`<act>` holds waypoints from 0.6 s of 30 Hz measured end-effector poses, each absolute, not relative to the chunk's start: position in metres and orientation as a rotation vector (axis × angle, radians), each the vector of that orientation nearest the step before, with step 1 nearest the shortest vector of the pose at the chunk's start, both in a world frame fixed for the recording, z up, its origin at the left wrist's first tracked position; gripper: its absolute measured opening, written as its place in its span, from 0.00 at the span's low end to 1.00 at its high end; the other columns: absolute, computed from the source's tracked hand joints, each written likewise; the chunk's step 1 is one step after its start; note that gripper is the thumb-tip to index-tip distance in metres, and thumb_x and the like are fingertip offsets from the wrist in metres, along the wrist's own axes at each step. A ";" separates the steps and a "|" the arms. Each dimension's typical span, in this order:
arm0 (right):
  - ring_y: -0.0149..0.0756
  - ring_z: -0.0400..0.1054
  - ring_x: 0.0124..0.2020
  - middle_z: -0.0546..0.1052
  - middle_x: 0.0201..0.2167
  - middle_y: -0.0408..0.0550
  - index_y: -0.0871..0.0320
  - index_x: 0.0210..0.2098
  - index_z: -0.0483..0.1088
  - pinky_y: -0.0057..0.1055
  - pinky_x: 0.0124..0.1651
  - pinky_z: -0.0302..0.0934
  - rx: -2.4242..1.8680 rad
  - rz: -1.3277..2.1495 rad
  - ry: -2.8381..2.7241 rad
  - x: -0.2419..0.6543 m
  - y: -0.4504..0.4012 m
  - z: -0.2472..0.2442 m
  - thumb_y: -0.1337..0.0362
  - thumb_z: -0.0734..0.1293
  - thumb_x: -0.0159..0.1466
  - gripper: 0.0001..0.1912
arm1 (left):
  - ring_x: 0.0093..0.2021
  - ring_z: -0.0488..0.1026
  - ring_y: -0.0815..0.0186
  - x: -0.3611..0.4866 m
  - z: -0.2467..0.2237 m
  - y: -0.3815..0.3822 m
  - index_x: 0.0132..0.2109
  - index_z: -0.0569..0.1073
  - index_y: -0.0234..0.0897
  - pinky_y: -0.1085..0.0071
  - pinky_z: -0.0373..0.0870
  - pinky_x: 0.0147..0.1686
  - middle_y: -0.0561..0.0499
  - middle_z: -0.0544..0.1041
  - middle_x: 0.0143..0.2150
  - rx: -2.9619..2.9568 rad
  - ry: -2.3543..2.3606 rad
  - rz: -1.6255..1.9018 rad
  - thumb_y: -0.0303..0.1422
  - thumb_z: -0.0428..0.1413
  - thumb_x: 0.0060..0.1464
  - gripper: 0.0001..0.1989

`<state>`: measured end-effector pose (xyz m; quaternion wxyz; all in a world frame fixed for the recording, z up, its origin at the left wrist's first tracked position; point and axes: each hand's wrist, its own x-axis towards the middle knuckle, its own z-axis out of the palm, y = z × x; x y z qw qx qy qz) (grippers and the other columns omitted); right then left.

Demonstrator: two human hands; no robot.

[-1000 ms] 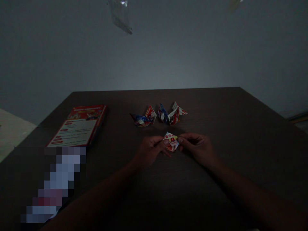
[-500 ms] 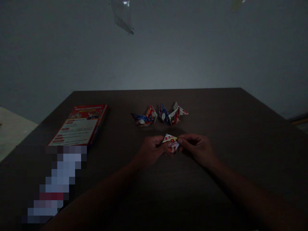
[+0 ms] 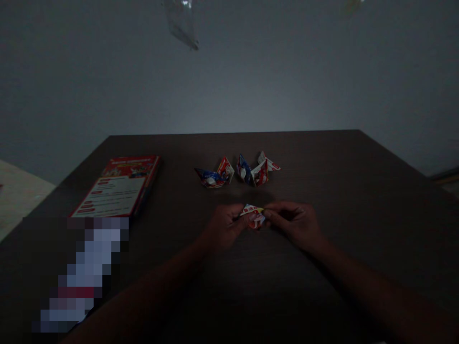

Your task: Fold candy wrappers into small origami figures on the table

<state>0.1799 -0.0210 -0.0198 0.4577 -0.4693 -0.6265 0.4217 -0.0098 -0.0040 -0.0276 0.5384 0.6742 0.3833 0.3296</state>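
A small folded piece of printed paper (image 3: 256, 219), white, red and yellow, is held between my two hands above the table. My left hand (image 3: 229, 224) pinches its left side, with the thumb lying across the front. On the right, the thumb and fingertips of my right hand (image 3: 292, 220) grip the paper's right corner. Just beyond my hands stand a blue and red folded paper shape (image 3: 215, 177) and, to its right, other folded paper in blue, red and white (image 3: 254, 173).
On the left of the dark table (image 3: 308, 157) lies a stack of red and white printed sheets (image 3: 114, 191). A pixelated patch covers the area in front of it. A clear plastic bag (image 3: 182, 24) hangs at the wall above.
The folded paper between my hands has tilted, and its top point sits slightly lower. My hands have barely moved and keep their hold.
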 end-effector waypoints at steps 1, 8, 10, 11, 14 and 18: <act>0.32 0.71 0.24 0.78 0.24 0.47 0.59 0.31 0.76 0.26 0.27 0.66 -1.134 0.978 -1.596 0.180 -0.021 -0.019 0.63 0.69 0.57 0.06 | 0.31 0.74 0.67 -0.010 -0.028 -0.004 0.35 0.75 0.30 0.75 0.67 0.30 0.48 0.79 0.31 1.645 0.940 0.793 0.38 0.55 0.55 0.13; 0.30 0.72 0.28 0.78 0.28 0.47 0.59 0.34 0.75 0.25 0.31 0.65 -0.913 0.685 -1.878 0.184 -0.024 -0.015 0.71 0.67 0.59 0.06 | 0.26 0.74 0.70 -0.010 -0.025 -0.007 0.39 0.77 0.33 0.78 0.64 0.25 0.51 0.79 0.28 1.860 0.965 0.858 0.36 0.56 0.55 0.11; 0.31 0.72 0.28 0.78 0.29 0.48 0.59 0.35 0.75 0.26 0.31 0.66 -0.895 0.658 -1.886 0.184 -0.024 -0.014 0.71 0.67 0.59 0.06 | 0.23 0.73 0.72 -0.010 -0.024 -0.008 0.38 0.77 0.33 0.79 0.63 0.23 0.52 0.79 0.27 1.931 0.965 0.880 0.35 0.55 0.55 0.10; 0.31 0.72 0.28 0.78 0.29 0.48 0.59 0.35 0.75 0.26 0.31 0.66 -0.892 0.652 -1.887 0.184 -0.024 -0.014 0.71 0.67 0.59 0.06 | 0.23 0.73 0.72 -0.010 -0.023 -0.008 0.39 0.77 0.33 0.79 0.63 0.23 0.52 0.80 0.27 1.961 0.959 0.888 0.34 0.55 0.55 0.09; 0.31 0.72 0.28 0.78 0.28 0.48 0.58 0.34 0.76 0.26 0.30 0.66 -0.900 0.656 -1.887 0.184 -0.025 -0.013 0.70 0.67 0.59 0.05 | 0.23 0.74 0.72 -0.010 -0.022 -0.008 0.40 0.77 0.33 0.80 0.64 0.23 0.51 0.80 0.27 2.010 0.931 0.890 0.32 0.55 0.55 0.09; 0.32 0.72 0.28 0.78 0.28 0.49 0.59 0.34 0.76 0.26 0.29 0.67 -0.908 0.675 -1.887 0.183 -0.025 -0.013 0.69 0.67 0.59 0.05 | 0.25 0.75 0.71 -0.012 -0.023 -0.007 0.40 0.77 0.33 0.80 0.65 0.24 0.51 0.80 0.27 2.014 0.892 0.873 0.32 0.54 0.56 0.09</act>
